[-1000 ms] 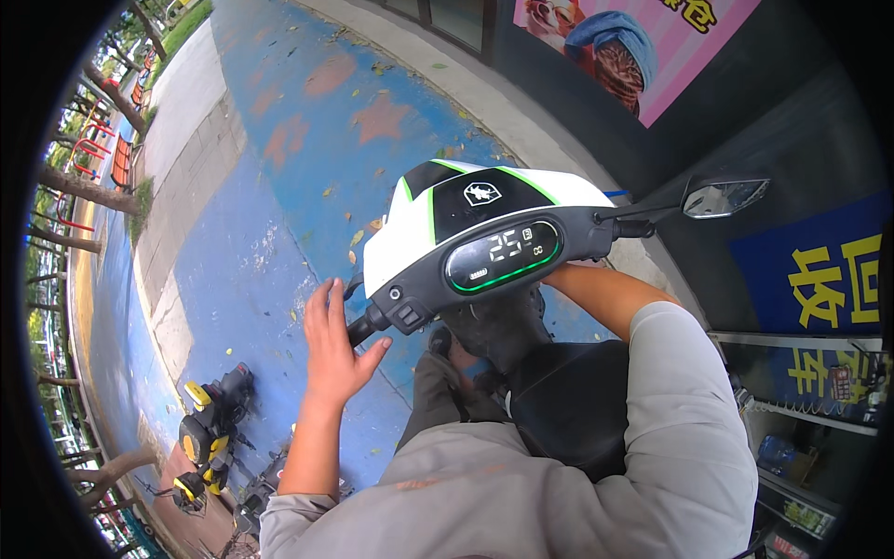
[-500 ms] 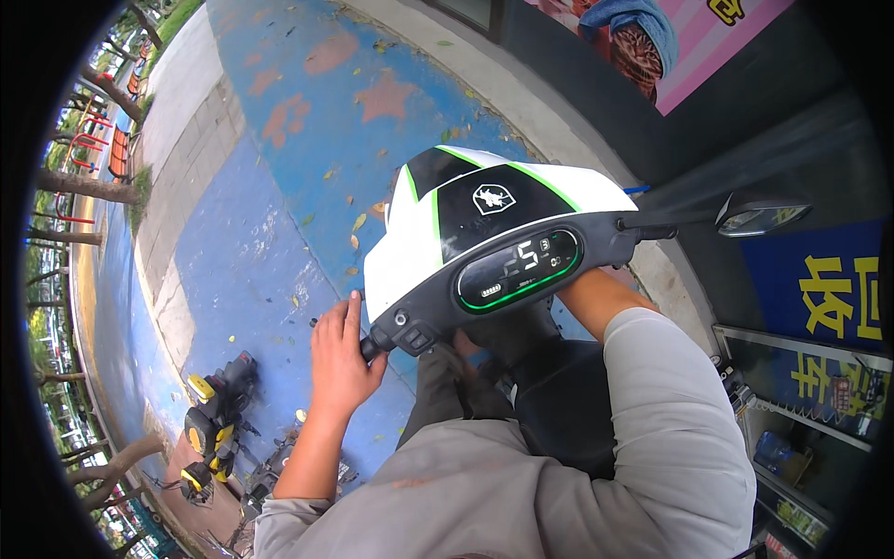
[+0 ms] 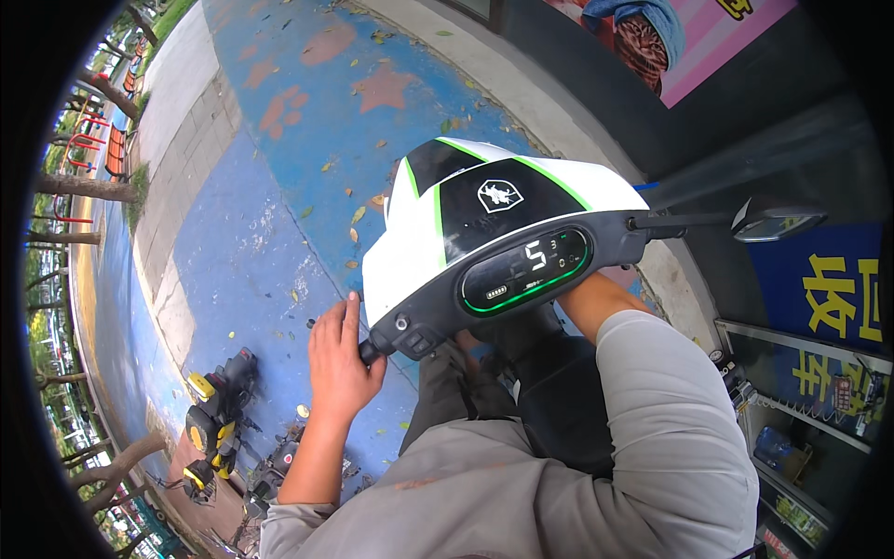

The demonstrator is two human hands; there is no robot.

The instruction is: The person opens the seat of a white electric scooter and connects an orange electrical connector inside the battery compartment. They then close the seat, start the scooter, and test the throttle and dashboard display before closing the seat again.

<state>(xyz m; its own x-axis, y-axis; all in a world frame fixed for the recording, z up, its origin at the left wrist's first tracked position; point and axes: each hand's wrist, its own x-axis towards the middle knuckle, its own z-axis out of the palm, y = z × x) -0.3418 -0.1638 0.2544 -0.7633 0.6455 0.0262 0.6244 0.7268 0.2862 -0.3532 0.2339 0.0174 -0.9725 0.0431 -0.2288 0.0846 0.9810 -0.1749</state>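
I sit on a scooter with a white, black and green front cowl and a dark lit display. My left hand is wrapped around the left handlebar grip, thumb side up. My right forearm, in a grey sleeve, reaches under the right side of the cowl, which hides the hand. A mirror sticks out on a stalk to the right. My knees in dark trousers show below the display.
Blue painted pavement with fallen leaves lies ahead and left. A yellow and black scooter is parked at lower left among others. A dark shopfront with a blue sign and a pink poster runs along the right. Trees line the far left.
The scooter has rolled forward along the blue pavement and its head has swung a little to the right. The display reading changed. My left hand stays on the grip.
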